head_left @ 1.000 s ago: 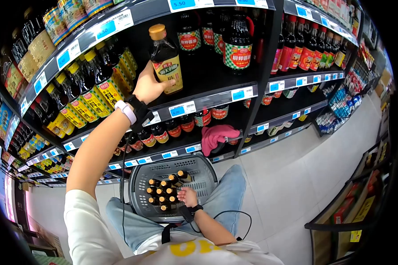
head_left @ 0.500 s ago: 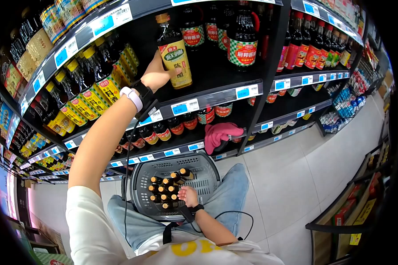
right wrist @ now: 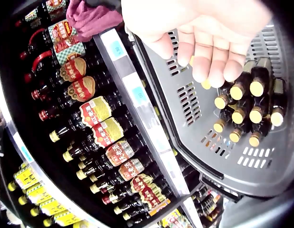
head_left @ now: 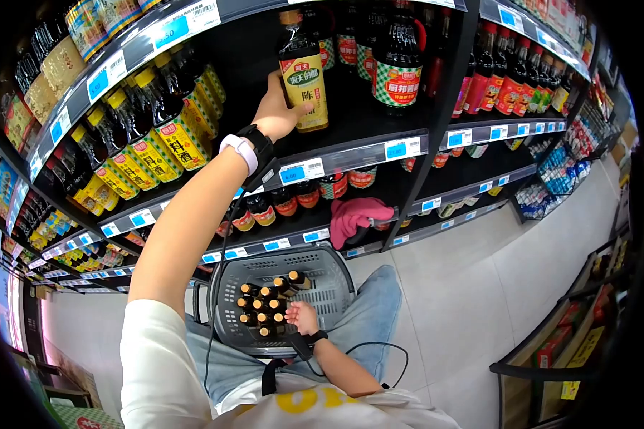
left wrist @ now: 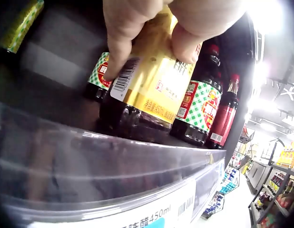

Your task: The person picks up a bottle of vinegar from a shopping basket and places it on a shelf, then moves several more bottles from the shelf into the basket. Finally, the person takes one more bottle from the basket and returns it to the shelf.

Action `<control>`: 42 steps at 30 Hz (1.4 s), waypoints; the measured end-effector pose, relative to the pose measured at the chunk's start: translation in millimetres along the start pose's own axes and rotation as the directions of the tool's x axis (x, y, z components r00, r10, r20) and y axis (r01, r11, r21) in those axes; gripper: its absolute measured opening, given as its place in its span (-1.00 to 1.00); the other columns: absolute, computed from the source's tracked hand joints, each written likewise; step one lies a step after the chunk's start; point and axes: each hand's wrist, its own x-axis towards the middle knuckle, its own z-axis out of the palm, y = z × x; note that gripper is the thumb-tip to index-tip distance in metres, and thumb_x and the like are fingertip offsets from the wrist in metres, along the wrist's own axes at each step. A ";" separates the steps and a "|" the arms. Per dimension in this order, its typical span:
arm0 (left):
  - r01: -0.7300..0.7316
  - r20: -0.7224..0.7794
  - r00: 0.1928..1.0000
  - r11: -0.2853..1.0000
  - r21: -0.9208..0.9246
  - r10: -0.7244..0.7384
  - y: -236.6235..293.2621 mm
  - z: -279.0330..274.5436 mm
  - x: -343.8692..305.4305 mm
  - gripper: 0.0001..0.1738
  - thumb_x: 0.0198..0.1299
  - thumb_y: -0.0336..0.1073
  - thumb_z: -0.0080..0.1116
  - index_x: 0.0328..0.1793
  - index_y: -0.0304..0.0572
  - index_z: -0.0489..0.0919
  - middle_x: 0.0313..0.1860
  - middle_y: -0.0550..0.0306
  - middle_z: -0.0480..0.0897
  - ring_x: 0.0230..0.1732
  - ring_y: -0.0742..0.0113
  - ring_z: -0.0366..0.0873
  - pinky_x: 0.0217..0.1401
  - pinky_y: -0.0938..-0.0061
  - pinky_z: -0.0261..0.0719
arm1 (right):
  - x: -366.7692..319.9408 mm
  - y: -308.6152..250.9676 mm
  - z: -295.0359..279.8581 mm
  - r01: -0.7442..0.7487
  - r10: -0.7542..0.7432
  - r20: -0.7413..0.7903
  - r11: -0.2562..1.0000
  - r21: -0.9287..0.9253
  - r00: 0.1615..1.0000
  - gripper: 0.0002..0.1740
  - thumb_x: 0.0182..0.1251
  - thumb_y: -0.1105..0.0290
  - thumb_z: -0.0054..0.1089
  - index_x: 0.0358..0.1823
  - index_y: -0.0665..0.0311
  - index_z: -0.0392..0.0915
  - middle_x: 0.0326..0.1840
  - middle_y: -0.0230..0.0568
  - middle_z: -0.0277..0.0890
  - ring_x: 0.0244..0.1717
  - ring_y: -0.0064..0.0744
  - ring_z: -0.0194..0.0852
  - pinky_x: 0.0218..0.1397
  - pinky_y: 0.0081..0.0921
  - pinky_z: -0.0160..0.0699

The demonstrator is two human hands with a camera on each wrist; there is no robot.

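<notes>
My left hand [head_left: 275, 114] grips a vinegar bottle [head_left: 308, 89] with a yellow label and an orange cap, thumb on one side and fingers on the other. The bottle is upright on the middle shelf, its base close behind the clear front lip. In the left wrist view the thumb and a finger straddle the yellow label [left wrist: 154, 80]. Over the grey basket [head_left: 329, 289] my right hand [head_left: 304, 318] hovers palm up, fingers loosely bent and holding nothing. Beside it, several dark bottles with orange caps [right wrist: 256, 88] stand grouped in the basket.
Large soy sauce bottles [head_left: 397, 82] with checked labels stand right of the vinegar bottle. Yellow-labelled cooking wine bottles [head_left: 172, 139] line the shelf to the left. A pink cloth [head_left: 358, 218] hangs at the lower shelf. Tiled floor [head_left: 458, 279] runs along the right.
My left hand has moved the vinegar bottle to the right along the shelf, closer to the soy sauce bottles. The right hand stays over the basket.
</notes>
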 end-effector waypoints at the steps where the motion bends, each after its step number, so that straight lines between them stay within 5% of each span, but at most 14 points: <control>1: 0.001 0.002 1.000 1.000 -0.003 -0.001 -2.9 1.7 1.4 -0.19 0.11 -0.44 0.31 0.37 -0.34 0.02 0.16 -0.23 0.50 0.22 0.05 0.49 0.29 0.28 0.44 | 1.9 1.2 -1.9 0.009 -0.009 0.006 0.999 -0.045 1.000 -0.79 0.26 0.26 0.07 -0.27 0.28 0.48 -0.46 -0.19 0.57 -0.53 -0.34 0.57 -0.45 -0.44 0.56; 2: -0.007 0.001 1.000 1.000 -0.002 0.007 -5.3 3.1 3.8 -0.18 0.11 -0.44 0.31 0.38 -0.34 0.02 0.16 -0.23 0.50 0.22 0.04 0.49 0.29 0.28 0.43 | 3.4 2.5 -3.8 0.018 -0.017 0.013 0.996 -0.090 1.000 -0.71 0.29 0.20 0.02 -0.17 0.29 0.49 -0.40 -0.19 0.57 -0.45 -0.33 0.57 -0.35 -0.40 0.58; 37: -0.038 0.012 0.999 0.995 0.091 0.037 -16.8 3.9 5.3 -0.19 0.11 -0.39 0.31 0.38 -0.37 0.05 0.16 -0.27 0.52 0.23 -0.04 0.49 0.29 0.27 0.44 | 5.8 -3.2 -19.7 0.035 -0.037 -0.030 0.996 -0.076 0.999 -0.76 0.26 0.24 0.05 -0.21 0.26 0.49 -0.45 -0.16 0.58 -0.48 -0.29 0.57 -0.38 -0.37 0.57; 40: -0.027 0.038 0.999 0.992 0.127 0.022 -23.7 3.7 -0.8 -0.18 0.12 -0.40 0.29 0.40 -0.36 0.05 0.18 -0.24 0.51 0.23 -0.02 0.49 0.28 0.29 0.45 | 2.5 -6.7 -22.2 0.051 -0.054 -0.040 0.997 -0.058 0.998 -0.78 0.25 0.25 0.06 -0.24 0.26 0.48 -0.45 -0.16 0.57 -0.48 -0.28 0.57 -0.39 -0.36 0.57; 42: 0.158 0.015 0.986 0.967 0.199 -0.164 -20.7 4.7 -12.6 -0.18 0.12 -0.41 0.28 0.42 -0.35 0.06 0.20 -0.22 0.51 0.23 -0.01 0.49 0.27 0.32 0.46 | -0.6 -8.2 -22.6 0.041 -0.044 -0.059 0.998 -0.051 0.997 -0.77 0.26 0.25 0.05 -0.23 0.26 0.48 -0.45 -0.16 0.57 -0.48 -0.27 0.57 -0.39 -0.36 0.58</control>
